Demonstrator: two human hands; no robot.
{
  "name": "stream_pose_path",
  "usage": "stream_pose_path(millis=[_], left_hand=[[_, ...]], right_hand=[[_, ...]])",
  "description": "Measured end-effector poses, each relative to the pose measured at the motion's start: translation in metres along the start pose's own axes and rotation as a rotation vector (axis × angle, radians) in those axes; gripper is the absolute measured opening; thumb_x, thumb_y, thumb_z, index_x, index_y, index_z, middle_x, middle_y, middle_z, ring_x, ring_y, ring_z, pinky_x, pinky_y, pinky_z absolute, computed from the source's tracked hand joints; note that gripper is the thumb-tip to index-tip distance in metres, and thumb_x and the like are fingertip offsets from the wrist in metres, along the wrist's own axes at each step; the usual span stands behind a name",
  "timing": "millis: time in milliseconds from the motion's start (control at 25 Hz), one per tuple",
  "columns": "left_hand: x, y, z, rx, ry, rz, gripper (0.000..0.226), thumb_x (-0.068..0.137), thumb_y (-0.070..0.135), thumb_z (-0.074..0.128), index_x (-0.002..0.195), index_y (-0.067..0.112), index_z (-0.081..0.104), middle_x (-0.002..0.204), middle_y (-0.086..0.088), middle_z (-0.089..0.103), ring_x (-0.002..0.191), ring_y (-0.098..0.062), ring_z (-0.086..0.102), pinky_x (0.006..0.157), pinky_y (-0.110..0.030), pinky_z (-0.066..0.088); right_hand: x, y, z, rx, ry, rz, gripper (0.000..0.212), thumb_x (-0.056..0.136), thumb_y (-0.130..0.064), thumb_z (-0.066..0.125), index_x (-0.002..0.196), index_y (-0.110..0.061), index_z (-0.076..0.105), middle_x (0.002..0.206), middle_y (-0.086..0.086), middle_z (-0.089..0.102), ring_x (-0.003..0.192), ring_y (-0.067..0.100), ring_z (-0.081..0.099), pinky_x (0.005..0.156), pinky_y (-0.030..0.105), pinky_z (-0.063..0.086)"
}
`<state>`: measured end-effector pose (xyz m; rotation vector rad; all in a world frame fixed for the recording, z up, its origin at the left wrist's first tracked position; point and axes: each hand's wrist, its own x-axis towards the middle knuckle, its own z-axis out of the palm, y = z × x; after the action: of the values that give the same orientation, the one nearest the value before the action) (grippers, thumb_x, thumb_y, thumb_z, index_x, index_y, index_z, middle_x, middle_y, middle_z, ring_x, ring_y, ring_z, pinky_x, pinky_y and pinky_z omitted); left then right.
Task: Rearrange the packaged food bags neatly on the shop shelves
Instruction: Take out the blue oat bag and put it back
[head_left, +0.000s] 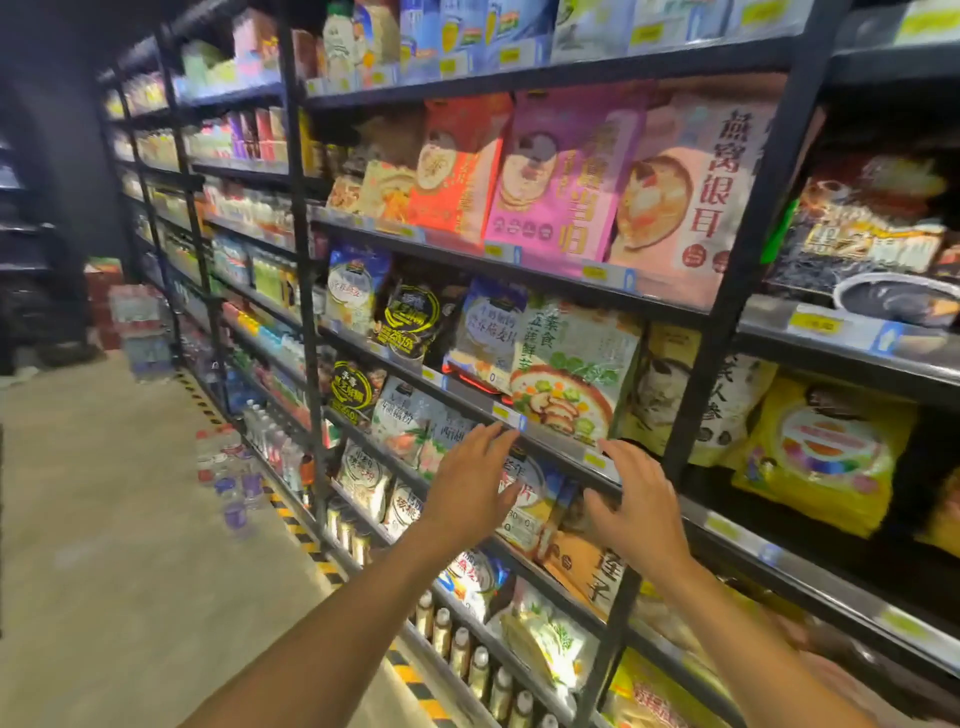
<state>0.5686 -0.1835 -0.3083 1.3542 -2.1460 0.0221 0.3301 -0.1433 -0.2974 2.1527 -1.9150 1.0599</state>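
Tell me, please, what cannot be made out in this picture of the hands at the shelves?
Head view:
- Bag between the hands: its print is partly covered by the left hand and right hand.
- Price tags on the shelf rail: too small and blurred to read.
- Far shelves: dark and blurred, goods unidentifiable.
- Yellow bag: cut off by the right edge.

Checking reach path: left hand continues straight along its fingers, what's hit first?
Probably the shelf's front rail, at the yellow price tag; fingertips of the left hand look nearly on it, depth unclear.
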Motion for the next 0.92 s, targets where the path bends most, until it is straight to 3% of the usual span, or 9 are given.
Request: stream_pose_path(millis=[240,560,920], left_hand=[[-0.008,-0.119,-0.051,0.111,0.069,-0.174,0.068,0.099,0.045,0.06,0.159,0.03,0.029,0.168,-0.001,0.028,0.158,-0.025,0.022,0.125,-0.047,0.03],[0.058,-0.29,-0.08,0.199,0.099,-0.305,0.075,0.098,0.05,0.06,0.162,0.029,0.025,0.172,0.0,0.022,0.16,-0.025,0.016,0.129,-0.048,0.023],[0.15,-0.448,-0.08,0.169,0.104,-0.402,0.075,0.098,0.051,0.062,0.161,0.03,0.027,0.17,0.001,0.026,0.159,-0.022,0.019,0.128,-0.047,0.027]], right_hand=[[0.076,-0.078,0.086,0.051,-0.135,-0.125,0.074,0.093,-0.046,0.065,0.158,-0.031,0.034,0.166,-0.005,0.028,0.155,0.022,0.022,0.122,0.053,0.03],[0.223,-0.16,0.227,0.154,-0.15,-0.241,0.07,0.089,-0.043,0.067,0.153,-0.03,0.042,0.161,-0.004,0.035,0.15,0.024,0.031,0.117,0.056,0.035],[0.368,-0.224,0.365,0.177,-0.241,-0.238,0.071,0.09,-0.044,0.066,0.154,-0.025,0.041,0.165,-0.001,0.028,0.154,0.022,0.023,0.121,0.049,0.03]])
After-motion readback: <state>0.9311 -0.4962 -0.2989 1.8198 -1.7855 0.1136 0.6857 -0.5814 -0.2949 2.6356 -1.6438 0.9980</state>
